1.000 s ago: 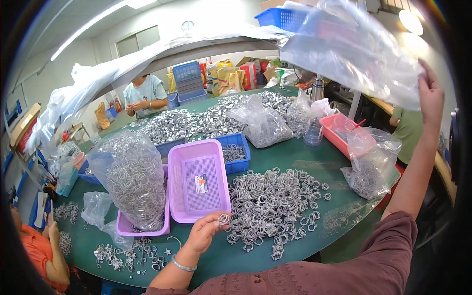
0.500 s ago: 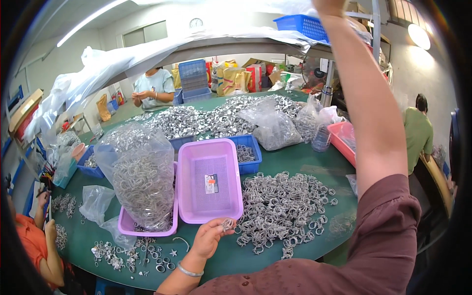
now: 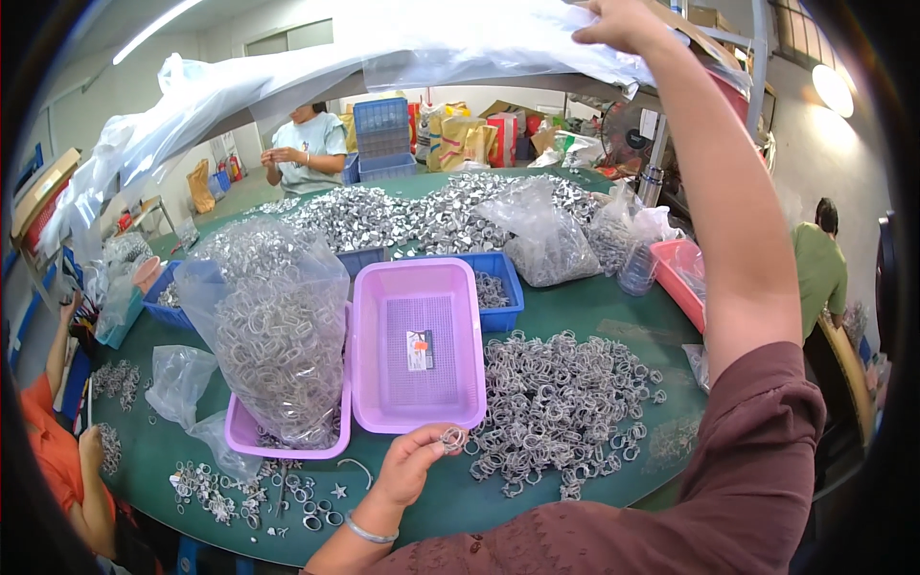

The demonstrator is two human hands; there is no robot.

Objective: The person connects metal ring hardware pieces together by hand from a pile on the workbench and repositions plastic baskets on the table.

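Low in the middle, my left hand [image 3: 410,470] pinches a few thin silvery rings [image 3: 452,439] between thumb and fingers. It is just in front of the near edge of an empty-looking purple plastic basket [image 3: 419,417]. To its right lies a wide pile of grey metal rings [image 3: 565,402] on the green table. My right hand [image 3: 623,24] is raised high to the overhead shelf, its fingers closed at the white plastic sheet [image 3: 479,43] draped there; the top of the hand is cut off by the frame.
A clear bag of rings [image 3: 278,355] stands in a second purple basket [image 3: 235,436]. Blue bins [image 3: 513,321], a red tray [image 3: 676,278] and heaps of silvery pieces [image 3: 355,225] lie beyond. Co-workers sit across [image 3: 316,149], at left [image 3: 57,450] and at right [image 3: 819,259].
My right hand has come down and left at the shelf. White sheet now shows where a blue basket stood in view. My left hand still holds the rings.
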